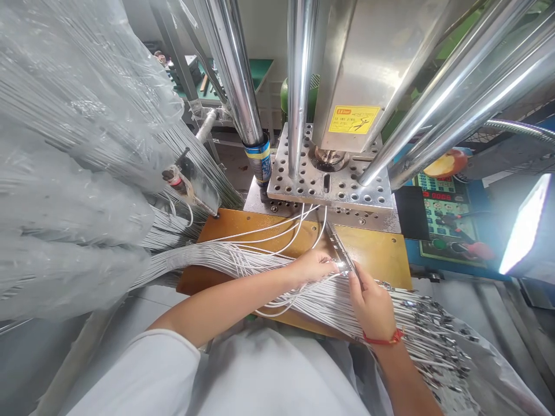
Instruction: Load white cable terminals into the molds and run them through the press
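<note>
My left hand (314,267) is closed in a pinch at the shiny metal end of a white cable (321,282). That end lies against a slim metal bar (339,244) with small marks or notches along it. From the other side, my right hand (375,303), with a red cord at the wrist, grips the lower end of this bar. The bar slants up towards the press plate. Under both hands lies a thick bundle of white cables (247,261), its metal-tipped ends (433,323) fanned out at the right. My fingers partly hide the contact between cable and bar.
A press with a perforated steel plate (329,185) and chrome columns (299,86) stands ahead, several cables running beneath it. A brown board (381,254) carries the bundle. Plastic-wrapped cables (78,173) hang left. A control panel (446,208), a bitten apple (446,163) and a bright screen (525,225) are right.
</note>
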`<state>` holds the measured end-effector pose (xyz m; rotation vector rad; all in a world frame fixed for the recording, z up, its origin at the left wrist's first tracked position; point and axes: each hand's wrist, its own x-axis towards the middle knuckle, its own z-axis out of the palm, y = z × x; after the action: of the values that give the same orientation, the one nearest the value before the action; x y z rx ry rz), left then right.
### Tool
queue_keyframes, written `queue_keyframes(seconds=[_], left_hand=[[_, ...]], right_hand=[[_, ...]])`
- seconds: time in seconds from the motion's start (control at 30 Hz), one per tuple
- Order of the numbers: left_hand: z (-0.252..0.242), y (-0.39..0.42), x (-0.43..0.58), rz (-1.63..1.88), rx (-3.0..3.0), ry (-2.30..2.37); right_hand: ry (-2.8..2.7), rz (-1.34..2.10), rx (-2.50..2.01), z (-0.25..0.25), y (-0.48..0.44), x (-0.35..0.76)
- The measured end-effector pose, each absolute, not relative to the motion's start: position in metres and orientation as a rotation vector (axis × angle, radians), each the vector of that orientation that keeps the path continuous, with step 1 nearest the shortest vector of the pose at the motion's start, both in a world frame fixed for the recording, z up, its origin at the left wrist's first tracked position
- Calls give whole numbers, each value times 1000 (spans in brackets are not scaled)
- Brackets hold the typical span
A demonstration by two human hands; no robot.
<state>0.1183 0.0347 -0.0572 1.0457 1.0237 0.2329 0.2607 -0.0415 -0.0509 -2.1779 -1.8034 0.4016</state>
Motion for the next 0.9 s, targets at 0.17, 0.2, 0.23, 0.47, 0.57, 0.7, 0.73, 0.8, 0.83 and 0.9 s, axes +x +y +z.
queue_keyframes(seconds=[0.17,0.2,0.23,0.47,0.57,0.7,0.73,0.8,0.83,0.9], left_hand=[[-61,35,119,230,1015,991],[-61,35,120,231,1009,990],[-61,35,120,234,1008,993],[-61,31,123,221,1190,1151],[-65,29,123,274,1323,1161],[-68,29,123,292,1386,1143],[-67,30,122,269,1355,1129],[-65,32,122,198,1271,1072],[-63,33,121,162,1247,1042],[-59,35,120,146,1302,1024]], right_hand=[[-1822,337,-2167,-51,-42,260],[-1826,331,-2171,-51,-42,260],[-1830,328,-2174,-51,-42,259],[-1928,45,-2179,-61,-47,255],[-1976,-76,-2182,-66,-48,254],[-2009,-107,-2182,-66,-48,251],[-2010,-110,-2187,-66,-48,251],[-2004,-94,-2190,-65,-48,251],[-2000,-72,-2185,-65,-48,252],[-1989,-9,-2162,-63,-47,254]])
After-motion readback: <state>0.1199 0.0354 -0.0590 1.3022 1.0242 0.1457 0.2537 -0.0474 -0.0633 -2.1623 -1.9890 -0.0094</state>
